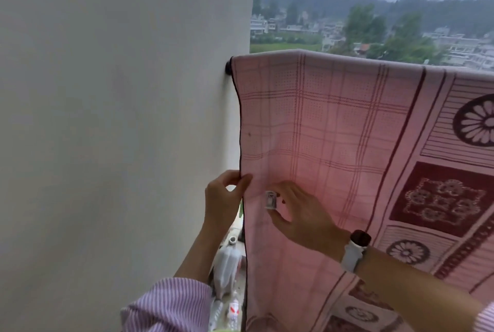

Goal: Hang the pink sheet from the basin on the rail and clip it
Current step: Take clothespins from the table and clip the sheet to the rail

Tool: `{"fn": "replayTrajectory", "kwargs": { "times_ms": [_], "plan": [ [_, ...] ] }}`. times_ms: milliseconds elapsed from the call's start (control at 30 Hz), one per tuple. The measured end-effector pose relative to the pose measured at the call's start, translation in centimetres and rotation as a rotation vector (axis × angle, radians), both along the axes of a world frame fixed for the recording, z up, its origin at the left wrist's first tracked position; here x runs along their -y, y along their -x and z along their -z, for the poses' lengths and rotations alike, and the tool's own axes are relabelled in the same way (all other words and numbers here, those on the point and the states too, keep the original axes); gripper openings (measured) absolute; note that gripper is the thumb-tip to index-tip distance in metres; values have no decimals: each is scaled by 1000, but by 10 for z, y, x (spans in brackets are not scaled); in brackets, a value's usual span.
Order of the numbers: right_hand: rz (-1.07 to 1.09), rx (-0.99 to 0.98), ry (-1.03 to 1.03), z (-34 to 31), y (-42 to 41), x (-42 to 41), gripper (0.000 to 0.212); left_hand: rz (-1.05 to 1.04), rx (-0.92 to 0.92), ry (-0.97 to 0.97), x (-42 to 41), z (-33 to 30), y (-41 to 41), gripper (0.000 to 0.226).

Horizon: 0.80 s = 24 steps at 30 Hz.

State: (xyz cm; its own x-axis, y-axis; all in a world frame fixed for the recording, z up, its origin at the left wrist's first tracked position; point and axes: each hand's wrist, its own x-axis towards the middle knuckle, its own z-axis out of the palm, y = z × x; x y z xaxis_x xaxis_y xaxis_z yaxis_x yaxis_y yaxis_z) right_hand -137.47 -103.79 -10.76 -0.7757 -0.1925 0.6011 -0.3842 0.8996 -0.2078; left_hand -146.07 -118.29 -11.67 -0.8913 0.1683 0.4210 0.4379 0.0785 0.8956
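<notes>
The pink sheet [347, 144] is already draped over the rail [228, 67], filling the right of the frame. Its left edge is pinched by the left hand [222, 198] at lower centre, while a white clip [270, 199] is held between thumb and fingers of the right hand [296, 211]. For a firm hold, both layers are probably best kept flat and taut while the clip is pressed over them.

The wall [120, 117] blocks the left side. The hanging pink sheet [334, 131] screens the front. A narrow gap remains between them, partly filled by bottles [227, 264] below.
</notes>
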Motion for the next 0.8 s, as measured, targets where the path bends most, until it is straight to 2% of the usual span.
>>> {"fn": "replayTrajectory", "kwargs": {
  "times_ms": [233,433,567,733,800],
  "plan": [
    [45,-85,-136,-43,6,5,22,164,-21,-147,4,-38,25,16],
    [80,-192,-251,-63,8,13,24,188,36,-125,-4,-34,45,5],
    [112,-219,-292,-72,9,12,24,406,109,-97,-12,-34,52,8],
    [146,-214,-332,-76,11,10,25,680,253,-240,-10,-32,61,15],
    [151,-219,-344,-76,12,10,26,717,285,-269,-11,-31,62,20]
  ]
}}
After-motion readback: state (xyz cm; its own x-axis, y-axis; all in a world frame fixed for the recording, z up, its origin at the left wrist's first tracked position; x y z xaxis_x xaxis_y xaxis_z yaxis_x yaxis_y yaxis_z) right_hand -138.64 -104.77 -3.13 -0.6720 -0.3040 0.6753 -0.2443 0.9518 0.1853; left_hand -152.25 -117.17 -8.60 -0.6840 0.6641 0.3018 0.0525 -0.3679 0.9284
